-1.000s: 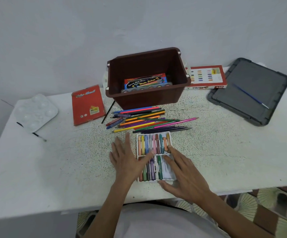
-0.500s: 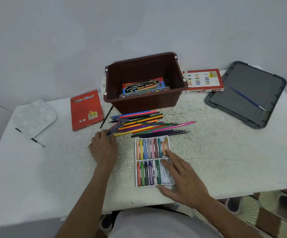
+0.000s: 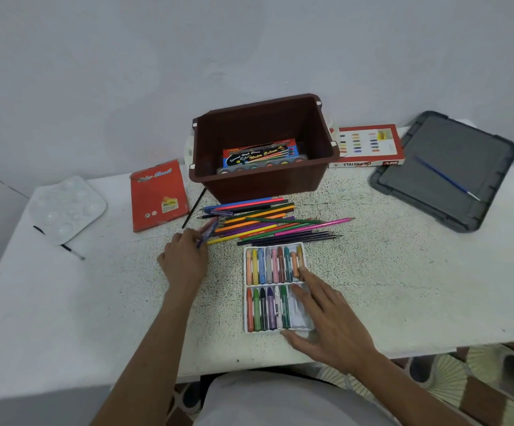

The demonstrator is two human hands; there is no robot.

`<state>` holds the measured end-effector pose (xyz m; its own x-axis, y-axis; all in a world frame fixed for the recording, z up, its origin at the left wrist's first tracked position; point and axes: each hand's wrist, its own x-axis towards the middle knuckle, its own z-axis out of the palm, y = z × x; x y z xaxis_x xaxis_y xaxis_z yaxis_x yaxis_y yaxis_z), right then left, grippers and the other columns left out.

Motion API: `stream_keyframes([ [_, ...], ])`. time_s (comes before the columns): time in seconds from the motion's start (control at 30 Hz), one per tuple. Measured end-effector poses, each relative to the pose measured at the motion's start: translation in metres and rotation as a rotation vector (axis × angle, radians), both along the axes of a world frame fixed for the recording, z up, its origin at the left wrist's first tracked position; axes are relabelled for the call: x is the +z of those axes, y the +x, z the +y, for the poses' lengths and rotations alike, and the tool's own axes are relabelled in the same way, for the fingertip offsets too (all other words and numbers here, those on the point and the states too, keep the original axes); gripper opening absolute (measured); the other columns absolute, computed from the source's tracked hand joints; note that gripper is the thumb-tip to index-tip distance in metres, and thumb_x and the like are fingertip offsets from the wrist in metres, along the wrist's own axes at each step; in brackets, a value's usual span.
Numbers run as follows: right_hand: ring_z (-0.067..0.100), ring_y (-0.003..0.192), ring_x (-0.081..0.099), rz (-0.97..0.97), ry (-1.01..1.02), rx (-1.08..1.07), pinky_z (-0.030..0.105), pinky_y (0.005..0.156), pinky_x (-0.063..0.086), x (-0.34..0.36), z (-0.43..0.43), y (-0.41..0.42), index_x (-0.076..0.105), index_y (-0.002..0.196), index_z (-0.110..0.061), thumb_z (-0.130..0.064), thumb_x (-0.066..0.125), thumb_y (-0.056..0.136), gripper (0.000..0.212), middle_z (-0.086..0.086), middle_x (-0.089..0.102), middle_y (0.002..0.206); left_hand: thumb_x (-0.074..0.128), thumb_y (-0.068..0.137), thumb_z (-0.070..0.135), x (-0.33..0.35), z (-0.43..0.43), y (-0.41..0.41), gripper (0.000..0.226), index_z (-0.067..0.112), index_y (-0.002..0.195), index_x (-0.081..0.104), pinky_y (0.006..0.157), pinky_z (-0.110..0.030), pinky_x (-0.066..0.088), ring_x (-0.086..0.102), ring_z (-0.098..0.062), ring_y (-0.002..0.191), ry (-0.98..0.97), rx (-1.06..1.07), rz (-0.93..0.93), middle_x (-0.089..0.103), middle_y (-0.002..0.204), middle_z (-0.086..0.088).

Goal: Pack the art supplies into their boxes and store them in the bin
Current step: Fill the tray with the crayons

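A white tray of oil pastels [image 3: 251,329] lies near the table's front edge. My right hand [image 3: 326,321] rests on the tray's right side with its fingers spread flat. A heap of loose coloured pencils [image 3: 268,221] lies between the tray and the brown bin [image 3: 262,186]. My left hand [image 3: 185,259] pinches a purple-blue crayon [image 3: 208,233] at the heap's left end. Inside the bin lies a watercolour box [image 3: 260,155]. A red pencil box [image 3: 157,195] is left of the bin, and the red oil pastels box [image 3: 369,146] is right of it.
A grey bin lid [image 3: 443,170] with a blue brush [image 3: 446,178] on it sits at the back right. A white palette [image 3: 65,209] and a black brush [image 3: 59,242] lie at the far left. A thin black pencil [image 3: 193,208] lies beside the red box.
My left hand left the pastel tray, moved up and left to the pencil heap, and took hold of a crayon there. My right hand stayed on the tray.
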<state>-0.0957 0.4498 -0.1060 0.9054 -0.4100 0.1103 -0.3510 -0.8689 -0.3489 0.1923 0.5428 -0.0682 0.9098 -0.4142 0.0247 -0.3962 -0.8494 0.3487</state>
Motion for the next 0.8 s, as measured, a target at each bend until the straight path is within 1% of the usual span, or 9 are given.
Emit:
stream_keyframes([
  [0.2,0.023,0.147,0.027,0.014,0.01,-0.003,0.045,0.109,0.041,0.003,0.001,0.0,0.044,0.146,-0.017,-0.074,0.039,0.09,0.08,0.005,0.012,0.165,0.063,0.091,0.023,0.006,0.004,-0.009,0.017,0.022,0.107,0.068,0.092,-0.046,0.036,0.062,-0.026,0.098,-0.184,-0.043,-0.127,0.072,0.103,0.001],
  [0.3,0.024,0.15,0.019,0.0,-0.005,-0.013,0.047,0.113,0.037,0.002,0.0,0.0,0.04,0.149,-0.017,-0.075,0.041,0.089,0.083,0.007,0.013,0.164,0.065,0.09,0.02,0.018,0.002,-0.022,0.015,0.021,0.105,0.069,0.089,-0.045,0.046,0.063,-0.02,0.092,-0.344,-0.075,-0.209,0.071,0.099,0.0],
  [0.33,0.025,0.151,0.016,-0.007,-0.012,-0.021,0.047,0.115,0.035,0.002,0.0,0.0,0.038,0.15,-0.016,-0.075,0.043,0.089,0.086,0.009,0.014,0.164,0.066,0.09,0.018,0.023,0.001,-0.026,0.016,0.019,0.106,0.068,0.087,-0.042,0.05,0.063,-0.015,0.09,-0.436,-0.087,-0.177,0.07,0.099,0.001],
  [0.4,0.028,0.151,0.012,-0.019,-0.004,-0.039,0.048,0.117,0.031,0.002,-0.001,0.0,0.03,0.153,-0.011,-0.077,0.046,0.087,0.095,0.013,0.014,0.163,0.067,0.091,0.013,0.034,0.0,-0.037,0.022,0.019,0.112,0.064,0.083,-0.031,0.052,0.063,-0.006,0.09,-0.624,-0.087,0.003,0.069,0.101,0.004],
  [0.5,0.025,0.151,0.013,-0.009,0.018,-0.055,0.048,0.116,0.033,0.002,-0.002,0.0,0.017,0.156,-0.009,-0.081,0.043,0.085,0.105,0.011,0.013,0.164,0.066,0.092,0.01,0.046,0.001,-0.058,0.027,0.021,0.116,0.058,0.077,-0.021,0.055,0.068,-0.004,0.09,-0.741,-0.136,0.278,0.068,0.1,0.016],
  [0.57,0.023,0.151,0.015,-0.003,0.036,-0.066,0.048,0.114,0.035,0.001,-0.002,0.0,0.015,0.157,-0.011,-0.083,0.041,0.083,0.106,0.008,0.013,0.164,0.065,0.092,0.006,0.048,0.003,-0.073,0.024,0.015,0.113,0.06,0.074,-0.022,0.058,0.07,-0.005,0.086,-0.734,-0.238,0.427,0.068,0.094,0.02],
  [0.63,0.021,0.151,0.016,-0.004,0.058,-0.073,0.049,0.114,0.036,0.0,-0.002,0.001,0.015,0.157,-0.011,-0.084,0.042,0.082,0.108,0.006,0.012,0.165,0.067,0.09,0.004,0.048,0.006,-0.09,0.022,0.015,0.108,0.064,0.071,-0.025,0.058,0.072,-0.012,0.081,-0.678,-0.337,0.557,0.069,0.092,0.008],
  [0.7,0.021,0.151,0.016,-0.006,0.072,-0.076,0.049,0.114,0.036,-0.001,-0.003,0.0,0.014,0.157,-0.012,-0.085,0.042,0.082,0.108,0.005,0.012,0.165,0.068,0.089,0.004,0.044,0.008,-0.106,0.022,0.019,0.104,0.066,0.07,-0.024,0.058,0.072,-0.015,0.078,-0.598,-0.421,0.619,0.068,0.089,0.0],
  [0.8,0.021,0.151,0.016,0.003,0.079,-0.071,0.049,0.113,0.036,-0.001,-0.003,0.0,0.016,0.157,-0.011,-0.085,0.041,0.082,0.107,0.006,0.012,0.165,0.07,0.09,0.011,0.034,0.008,-0.122,0.022,0.028,0.103,0.067,0.075,-0.026,0.059,0.072,-0.008,0.079,-0.459,-0.479,0.663,0.069,0.09,0.004],
])
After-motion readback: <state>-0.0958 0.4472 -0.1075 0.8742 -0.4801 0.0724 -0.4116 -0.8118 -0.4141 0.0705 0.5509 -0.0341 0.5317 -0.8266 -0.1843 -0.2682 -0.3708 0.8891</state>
